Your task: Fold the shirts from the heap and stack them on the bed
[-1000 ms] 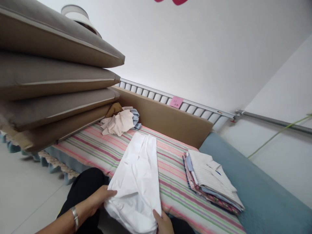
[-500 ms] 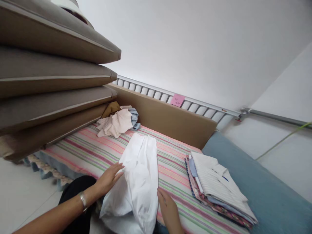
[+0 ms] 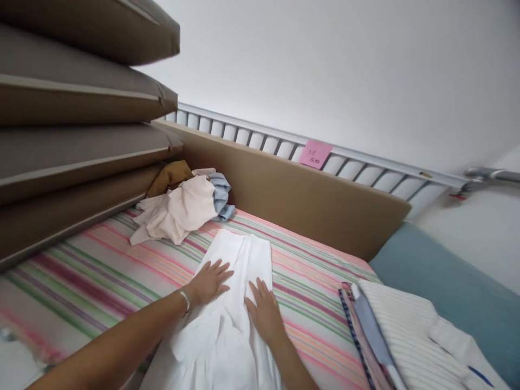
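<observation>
A white garment [image 3: 238,319] lies lengthwise on the striped sheet [image 3: 101,265] of a bed. My left hand [image 3: 209,281] rests flat on its left side, fingers spread, a bracelet on the wrist. My right hand [image 3: 264,311] presses flat on the middle of the garment, fingers stretched toward the far end. Neither hand holds anything.
A heap of unfolded clothes [image 3: 182,203] lies at the back left by a brown board [image 3: 292,189]. Stacked brown cushions [image 3: 73,141] overhang the left. A pile of folded shirts [image 3: 410,341] sits at the right, on blue bedding [image 3: 447,292]. A pink note [image 3: 316,154] hangs on the white rail.
Both hands slid up the white garment from its near end to its middle and now lie flat on it. The view has moved closer and tilted down.
</observation>
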### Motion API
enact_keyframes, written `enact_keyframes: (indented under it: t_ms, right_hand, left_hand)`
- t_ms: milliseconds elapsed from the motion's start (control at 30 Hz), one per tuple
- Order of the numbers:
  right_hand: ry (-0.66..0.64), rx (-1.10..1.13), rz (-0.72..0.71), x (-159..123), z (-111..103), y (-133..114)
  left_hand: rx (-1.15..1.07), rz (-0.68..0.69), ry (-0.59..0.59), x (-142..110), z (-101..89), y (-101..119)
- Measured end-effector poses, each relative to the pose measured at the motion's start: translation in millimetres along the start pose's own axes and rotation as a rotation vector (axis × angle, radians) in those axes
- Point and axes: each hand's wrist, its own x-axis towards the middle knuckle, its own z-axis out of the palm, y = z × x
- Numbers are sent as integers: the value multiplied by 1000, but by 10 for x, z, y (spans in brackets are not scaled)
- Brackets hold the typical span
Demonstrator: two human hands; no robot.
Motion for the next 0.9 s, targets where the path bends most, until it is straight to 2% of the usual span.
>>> enact_keyframes:
  t_ms: [200,400,533,700,800,900]
  right_hand:
    - [48,-106,9,874,130,18]
    - [42,-120,8,1501,183,90]
    - [47,-64,-61,1786,164,206]
    - [67,130,-88,2033,8,504]
    - [39,54,-58,2111,-143,599]
    - [-58,-38,33,2190,-299,539]
  left_hand:
    - [122,-267,23,684,16,-276]
    - [155,-389,27,1162,33,-458]
    - [151,-382,36,1352,45,-548]
    - [130,-266,75,1478,38,-660]
    - [117,-240,78,1559,-17,-678]
    - [152,-288,50,1684,-134,-639]
